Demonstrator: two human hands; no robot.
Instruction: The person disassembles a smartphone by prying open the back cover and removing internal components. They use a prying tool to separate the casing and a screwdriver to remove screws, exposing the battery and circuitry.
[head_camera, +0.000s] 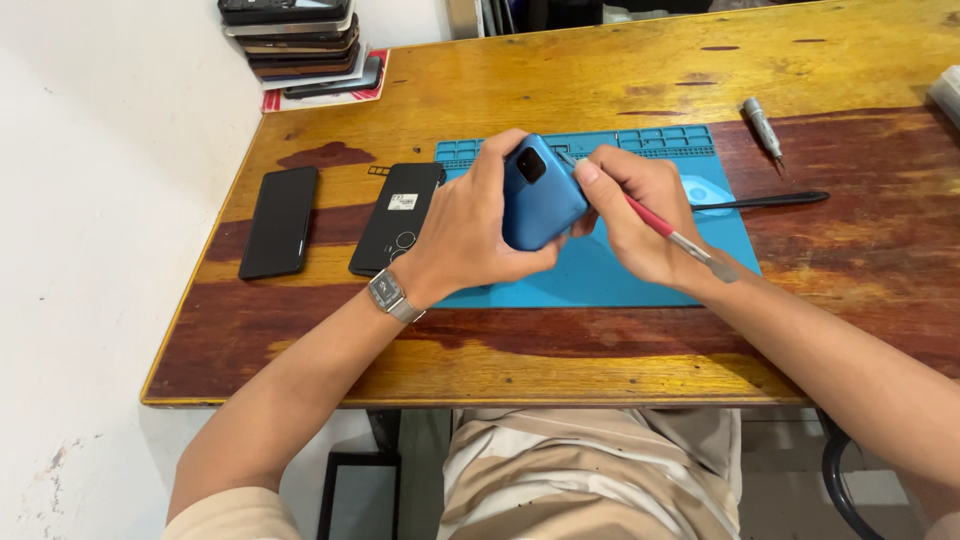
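My left hand (470, 225) grips a blue phone (540, 195) with its back and dark camera block facing me, tilted on edge above a blue work mat (600, 270). My right hand (640, 215) holds a thin red-handled tool (665, 230) with a grey end, its tip pressed against the phone's upper right edge. A metal watch (390, 295) sits on my left wrist.
Two black phones (280, 220) (398, 215) lie on the wooden table (600, 60) left of the mat. Black tweezers (770, 200) and a small silver screwdriver (762, 125) lie to the right. A stack of phones (300, 45) stands at the back left corner.
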